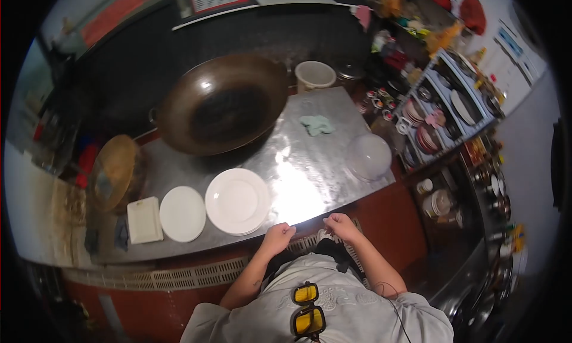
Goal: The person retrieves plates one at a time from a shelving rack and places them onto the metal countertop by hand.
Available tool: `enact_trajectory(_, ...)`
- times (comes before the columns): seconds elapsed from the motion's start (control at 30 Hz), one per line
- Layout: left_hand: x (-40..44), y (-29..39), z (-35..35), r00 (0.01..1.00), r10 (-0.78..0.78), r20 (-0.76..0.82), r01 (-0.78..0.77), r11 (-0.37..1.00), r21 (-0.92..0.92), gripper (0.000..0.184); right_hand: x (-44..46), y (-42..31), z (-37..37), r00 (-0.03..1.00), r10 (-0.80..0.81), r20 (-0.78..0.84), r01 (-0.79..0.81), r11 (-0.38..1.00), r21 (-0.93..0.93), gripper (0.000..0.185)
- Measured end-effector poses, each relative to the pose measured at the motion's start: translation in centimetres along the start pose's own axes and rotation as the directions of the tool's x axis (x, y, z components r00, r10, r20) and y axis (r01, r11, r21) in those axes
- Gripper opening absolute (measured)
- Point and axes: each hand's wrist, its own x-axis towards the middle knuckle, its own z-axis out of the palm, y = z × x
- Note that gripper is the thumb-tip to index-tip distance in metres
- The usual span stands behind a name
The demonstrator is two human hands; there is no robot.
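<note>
A metal table spans the scene, its long axis running left to right with the right end set slightly farther off. On its far left half sits a big wok, mouth up and tipped toward the near side; its rim looks longest from near left to far right, with a small loop handle on the left. To the right, beyond the table, a rack of dishes stands at a slant.

Along the table's near edge, left of the hands, are round plates in a stack, face up; being round, they show no clear long axis. Just left of them lie oval plates, long axis near to far. Leftmost in that row is a square dish, its sides also running near to far.

A clear bowl rests at the table's right end, and a white bucket stands at the far side.

The left hand is loosely curled, thumb against fingers, just beside the round plates. The right hand, curled likewise, is by the near edge; whether either pinches something small, I cannot tell. A pale green cloth lies crumpled on the far right.
</note>
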Motion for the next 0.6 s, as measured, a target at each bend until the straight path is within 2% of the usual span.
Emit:
enact_trajectory(0.07, 0.2, 3.7, 0.0, 0.994, -0.044, 0.100, 0.042, 0.999, 0.020, 0.034, -1.6, 0.7, -2.0, 0.998, -0.010, -0.066, 0.009, 1.000, -0.018, 0.024)
enact_trajectory(0.17, 1.7, 4.2, 2.2, 0.992, 0.097, 0.086, -0.103, 0.992, 0.073, 0.034, -3.0, 3.9, -5.4, 0.987, -0.029, -0.158, 0.026, 0.999, -0.022, 0.021)
enact_trajectory(0.23, 2.2, 5.3, 3.7, 0.990, 0.091, 0.108, -0.099, 0.993, 0.068, 0.034, -4.3, 4.3, -7.0, 0.978, -0.035, -0.206, 0.042, 0.999, 0.026, 0.016)
enact_trajectory(0.37, 3.0, 7.8, 7.9, 0.986, 0.064, 0.157, -0.069, 0.997, 0.027, 0.031, -6.4, 5.1, -10.6, 0.974, 0.047, -0.220, -0.011, 0.987, 0.161, 0.009)
enact_trajectory(0.6, 4.0, 14.2, 17.7, 0.970, 0.052, 0.239, -0.057, 0.998, 0.015, 0.025, -9.4, 8.4, -20.0, 0.975, -0.026, -0.221, 0.060, 0.987, 0.150, 0.007)
